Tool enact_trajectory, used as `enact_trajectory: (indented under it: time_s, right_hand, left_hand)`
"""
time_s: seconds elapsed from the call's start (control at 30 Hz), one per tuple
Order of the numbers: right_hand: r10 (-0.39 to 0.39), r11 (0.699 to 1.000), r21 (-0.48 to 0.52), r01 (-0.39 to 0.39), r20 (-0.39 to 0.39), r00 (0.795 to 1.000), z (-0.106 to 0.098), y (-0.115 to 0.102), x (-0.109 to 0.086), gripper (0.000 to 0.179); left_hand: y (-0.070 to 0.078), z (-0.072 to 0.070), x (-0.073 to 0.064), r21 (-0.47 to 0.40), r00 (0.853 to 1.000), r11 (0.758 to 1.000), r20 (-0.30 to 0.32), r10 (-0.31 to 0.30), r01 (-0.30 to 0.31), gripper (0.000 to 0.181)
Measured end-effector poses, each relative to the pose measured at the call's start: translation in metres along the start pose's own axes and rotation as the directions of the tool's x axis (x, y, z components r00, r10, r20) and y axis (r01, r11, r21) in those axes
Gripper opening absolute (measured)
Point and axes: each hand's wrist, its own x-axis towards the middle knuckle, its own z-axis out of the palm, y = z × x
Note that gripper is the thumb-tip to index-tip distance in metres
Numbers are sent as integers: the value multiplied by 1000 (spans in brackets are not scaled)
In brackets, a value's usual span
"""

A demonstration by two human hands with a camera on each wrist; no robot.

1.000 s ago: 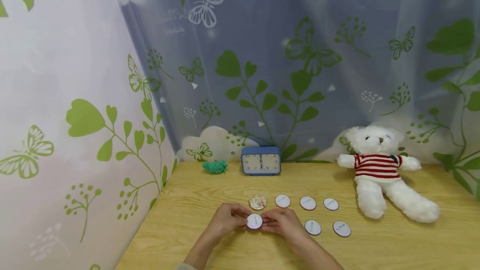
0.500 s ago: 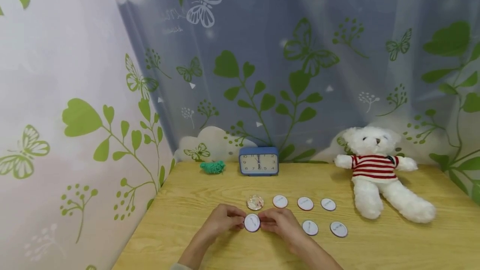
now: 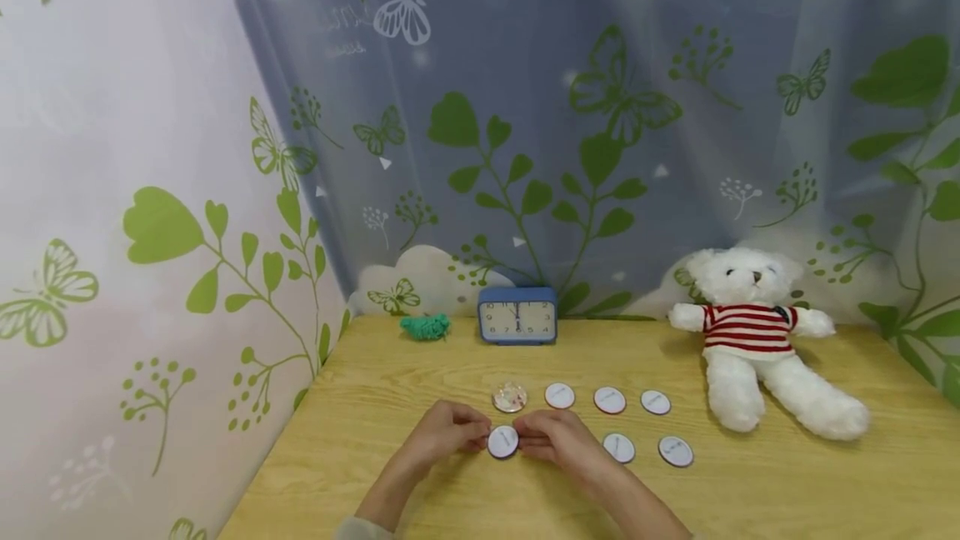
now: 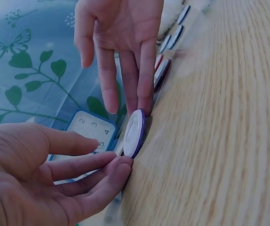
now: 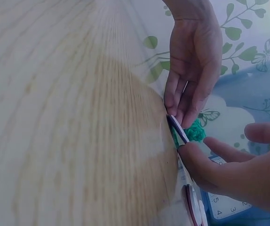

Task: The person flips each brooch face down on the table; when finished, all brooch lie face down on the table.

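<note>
A round pin-back badge point(image 3: 503, 442) lies near the table's front, its white back and pin facing up and its rim purple in the left wrist view. My left hand point(image 3: 447, 437) touches its left edge with extended fingertips, the thumb apart from it in the left wrist view. On the opposite edge rest the fingers of my right hand point(image 3: 561, 445), largely straight. Just behind is a clear round disc with coloured specks point(image 3: 510, 397). To the right lie several similar badges, among them a red-rimmed badge point(image 3: 610, 400) and a nearer badge point(image 3: 618, 447).
A blue clock point(image 3: 517, 317) stands at the back of the wooden table point(image 3: 360, 440), with a green textured lump point(image 3: 425, 327) to its left. At the right sits a white teddy bear point(image 3: 752, 340) in a striped shirt. Printed curtains border the table behind and left.
The badge between my hands has shifted slightly towards me relative to the others, and its pin has turned a little. Both hands stay at its edges. The head view has tilted slightly.
</note>
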Motion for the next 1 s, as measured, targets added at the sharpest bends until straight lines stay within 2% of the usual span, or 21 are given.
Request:
enact_trajectory:
  time_s: [0.3,0.43,0.63,0.77,0.9,1.0]
  right_hand:
    - [-10,1000,-18,10,-6,1000,-1,-2,1,45]
    - [11,1000,-16,-11,-5,1000,-3,-4,-2,44]
    - [-13,1000,-13,13,-4,1000,-14,-17,-3,47]
    - [-27,999,-20,27,-5,1000,-23,-26,-1,52]
    - [-31,999,-16,31,-30,999,-28,-30,6,52]
    - [-33,999,-1,33,-77,996,-29,-30,14,50]
  left_hand:
    - [1,-1,1,7,1000,1000,-29,-1,1,21]
    - [1,0,-1,6,1000,1000,-24,-19,19,21]
    - [3,-2,1,7,1000,1000,-11,-21,21,24]
    - [8,-7,2,39,1000,999,-23,-15,16,26]
    - [13,-12,6,39,998,999,-57,-26,29,29]
    - [17,-15,11,18,997,999,-68,-44,46,31]
